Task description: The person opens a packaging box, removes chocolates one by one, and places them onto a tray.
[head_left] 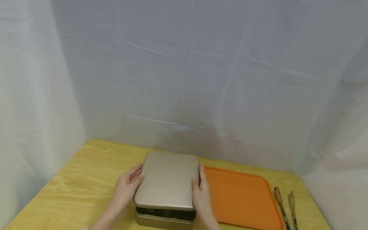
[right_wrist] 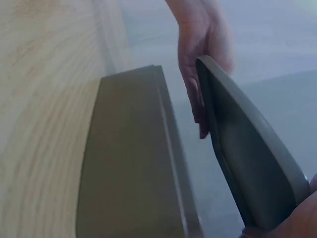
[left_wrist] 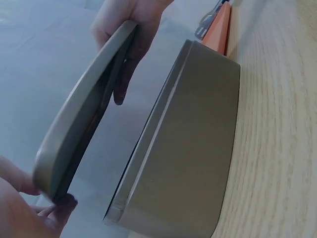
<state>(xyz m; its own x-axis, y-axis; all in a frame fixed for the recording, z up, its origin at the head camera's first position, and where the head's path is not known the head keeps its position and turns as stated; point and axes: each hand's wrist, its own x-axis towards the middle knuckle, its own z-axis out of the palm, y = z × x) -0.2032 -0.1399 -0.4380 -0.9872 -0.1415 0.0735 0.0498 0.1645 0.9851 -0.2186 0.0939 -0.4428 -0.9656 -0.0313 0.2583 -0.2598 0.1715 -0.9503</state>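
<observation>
A flat metal lid (head_left: 167, 181) with rounded corners is held between both hands above a matching rectangular tin box (head_left: 164, 223). The left hand (head_left: 127, 185) grips the lid's left edge, thumb on top and fingers underneath. On the opposite edge, the right hand (head_left: 202, 197) holds it in the same way. Both wrist views show a gap between the raised lid (left_wrist: 74, 124) and the tin's rim, with the lid tilted. The lid's dark hollow underside (right_wrist: 242, 148) shows in the right wrist view. What lies inside the tin is hidden; only a dark strip shows.
An orange tray (head_left: 242, 200) lies on the wooden table (head_left: 100, 169) just right of the tin. Beyond it, tongs with dark handles (head_left: 292, 223) lie near the table's right edge. Pale sheets (head_left: 187, 75) hang behind and at both sides.
</observation>
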